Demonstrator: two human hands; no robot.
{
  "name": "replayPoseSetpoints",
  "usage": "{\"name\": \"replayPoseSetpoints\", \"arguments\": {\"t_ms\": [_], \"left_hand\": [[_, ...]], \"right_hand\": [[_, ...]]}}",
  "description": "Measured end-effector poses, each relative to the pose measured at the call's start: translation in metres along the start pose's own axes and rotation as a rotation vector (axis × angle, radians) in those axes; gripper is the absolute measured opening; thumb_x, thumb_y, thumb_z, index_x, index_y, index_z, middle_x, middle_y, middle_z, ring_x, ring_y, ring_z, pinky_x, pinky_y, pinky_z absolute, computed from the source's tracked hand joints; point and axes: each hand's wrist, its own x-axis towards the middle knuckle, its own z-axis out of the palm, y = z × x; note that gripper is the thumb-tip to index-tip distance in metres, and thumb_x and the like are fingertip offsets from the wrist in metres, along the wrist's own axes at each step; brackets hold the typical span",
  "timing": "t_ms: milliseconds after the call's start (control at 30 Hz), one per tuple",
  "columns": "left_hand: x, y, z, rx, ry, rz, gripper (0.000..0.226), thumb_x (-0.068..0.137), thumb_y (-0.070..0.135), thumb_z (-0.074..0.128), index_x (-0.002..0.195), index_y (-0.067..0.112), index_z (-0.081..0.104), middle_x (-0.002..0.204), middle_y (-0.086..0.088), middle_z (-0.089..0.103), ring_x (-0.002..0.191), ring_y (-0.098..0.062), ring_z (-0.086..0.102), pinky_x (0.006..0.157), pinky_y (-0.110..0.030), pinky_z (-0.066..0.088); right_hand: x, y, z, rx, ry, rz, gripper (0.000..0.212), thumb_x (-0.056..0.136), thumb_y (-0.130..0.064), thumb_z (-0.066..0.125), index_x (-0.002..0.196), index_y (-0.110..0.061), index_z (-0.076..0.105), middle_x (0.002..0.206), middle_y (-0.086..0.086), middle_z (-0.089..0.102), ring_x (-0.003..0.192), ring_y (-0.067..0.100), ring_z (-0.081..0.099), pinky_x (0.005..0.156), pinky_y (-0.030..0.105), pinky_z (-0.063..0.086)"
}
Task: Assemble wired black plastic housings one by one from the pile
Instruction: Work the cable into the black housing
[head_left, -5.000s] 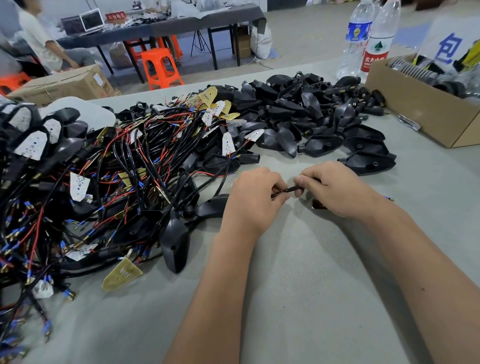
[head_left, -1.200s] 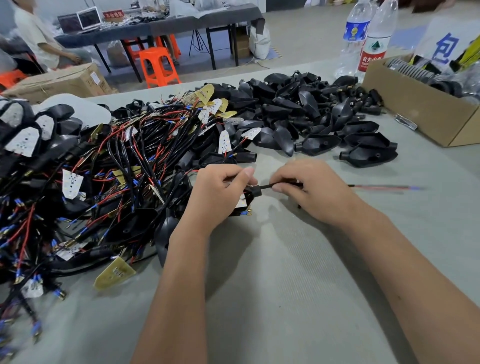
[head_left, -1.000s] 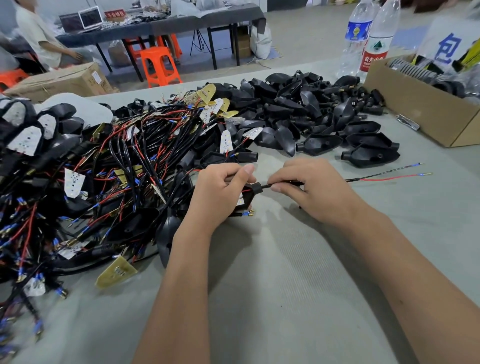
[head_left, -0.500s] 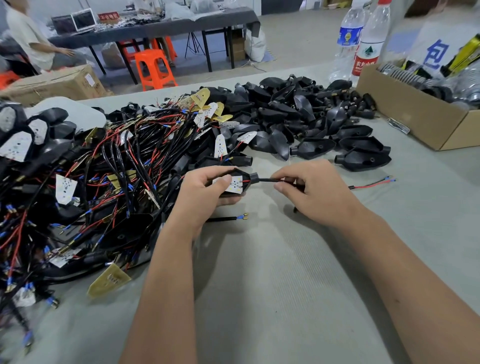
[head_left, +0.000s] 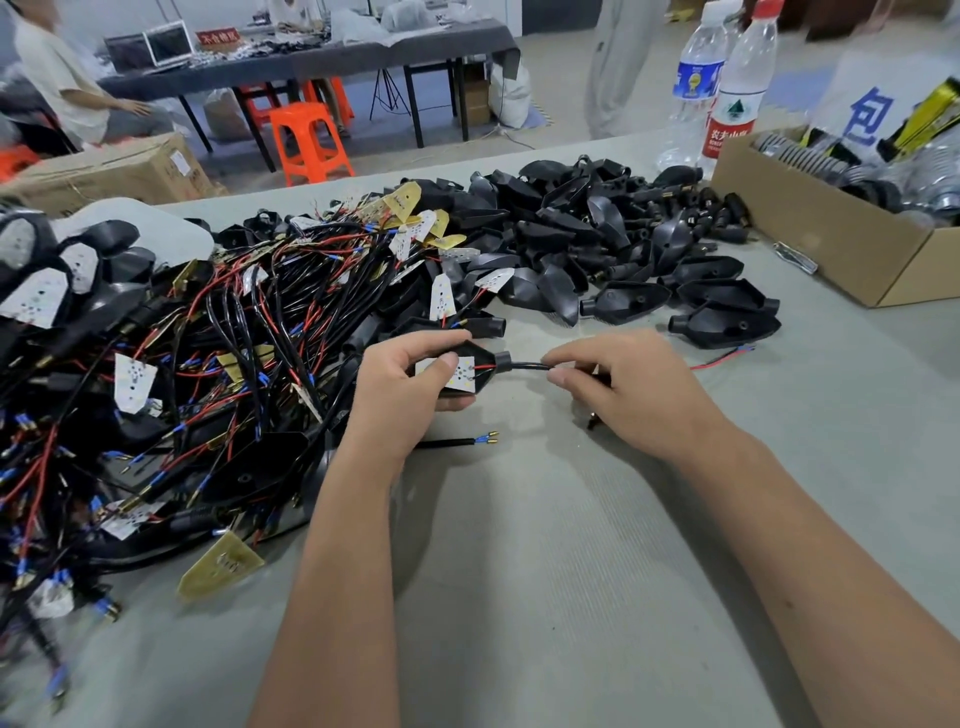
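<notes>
My left hand (head_left: 402, 384) grips a black plastic housing (head_left: 480, 358) with a white LED board (head_left: 457, 373) lying in it, thumb pressing on the board. A black sheathed cable (head_left: 527, 366) leaves the housing's round neck to the right. My right hand (head_left: 628, 387) pinches that cable just past the neck. The cable's red and blue wire ends (head_left: 727, 357) lie on the table beyond my right hand. A pile of empty black housings (head_left: 597, 244) lies behind my hands. A tangle of wired boards and housings (head_left: 171, 364) fills the left side.
A cardboard box (head_left: 810, 234) of parts stands at the back right, two water bottles (head_left: 719, 88) behind it. A loose black wire with gold terminals (head_left: 467, 441) lies under my left hand. A yellowish board (head_left: 221, 566) lies near the front left. A person sits at a far table.
The cable has been drawn through the housing's neck, so the wire ends came closer to my right hand. The white board now sits inside the housing, under my left thumb.
</notes>
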Motion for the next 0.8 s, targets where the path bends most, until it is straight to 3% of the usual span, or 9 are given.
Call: {"name": "replayPoseSetpoints", "arguments": {"t_ms": [133, 333, 400, 500, 600, 800], "left_hand": [[0.004, -0.001, -0.002, 0.004, 0.239, 0.060, 0.018, 0.096, 0.001, 0.065, 0.103, 0.013, 0.077, 0.103, -0.004, 0.073, 0.080, -0.018, 0.075, 0.062, -0.025, 0.061], [0.008, -0.003, -0.012, -0.016, 0.471, 0.186, 0.011, 0.092, 0.008, 0.070, 0.091, 0.017, 0.075, 0.096, -0.006, 0.069, 0.071, -0.013, 0.073, 0.058, -0.026, 0.060], [0.008, -0.004, -0.014, -0.007, 0.493, 0.195, 0.010, 0.092, 0.008, 0.070, 0.090, 0.017, 0.076, 0.094, -0.001, 0.068, 0.066, -0.010, 0.072, 0.057, -0.026, 0.060], [0.009, -0.004, -0.016, 0.003, 0.509, 0.191, 0.012, 0.091, 0.010, 0.070, 0.089, 0.019, 0.077, 0.086, 0.013, 0.069, 0.059, -0.009, 0.071, 0.056, -0.026, 0.059], [0.009, -0.004, -0.018, 0.003, 0.506, 0.185, 0.011, 0.092, 0.010, 0.069, 0.090, 0.018, 0.077, 0.086, 0.011, 0.069, 0.059, -0.009, 0.070, 0.055, -0.026, 0.059], [0.010, -0.005, -0.021, 0.057, 0.456, 0.196, 0.010, 0.091, 0.009, 0.069, 0.092, 0.015, 0.077, 0.092, -0.004, 0.070, 0.065, -0.009, 0.070, 0.056, -0.025, 0.058]], "right_hand": [[-0.001, 0.005, -0.004, -0.052, 0.031, 0.061, 0.014, 0.095, -0.043, 0.067, 0.093, -0.031, 0.076, 0.076, -0.018, 0.067, 0.075, -0.002, 0.060, 0.072, 0.031, 0.049], [0.000, 0.012, -0.014, -0.024, -0.046, 0.021, 0.014, 0.099, -0.014, 0.064, 0.097, -0.015, 0.078, 0.080, -0.010, 0.069, 0.080, 0.012, 0.062, 0.081, 0.040, 0.051], [-0.001, 0.012, -0.014, -0.009, -0.058, -0.006, 0.014, 0.099, -0.012, 0.065, 0.099, -0.014, 0.078, 0.079, -0.007, 0.070, 0.079, 0.015, 0.062, 0.079, 0.041, 0.051], [-0.002, 0.013, -0.015, 0.045, 0.002, 0.014, 0.017, 0.099, -0.019, 0.067, 0.110, -0.020, 0.080, 0.097, -0.013, 0.077, 0.093, 0.007, 0.068, 0.087, 0.030, 0.053], [-0.001, 0.012, -0.019, 0.099, 0.032, 0.043, 0.018, 0.098, -0.024, 0.069, 0.113, -0.026, 0.080, 0.105, -0.020, 0.076, 0.101, -0.003, 0.068, 0.092, 0.023, 0.052], [-0.001, 0.011, -0.016, -0.069, -0.100, 0.056, 0.015, 0.100, -0.026, 0.063, 0.103, -0.031, 0.077, 0.075, -0.025, 0.064, 0.078, 0.001, 0.059, 0.075, 0.035, 0.048]]}}
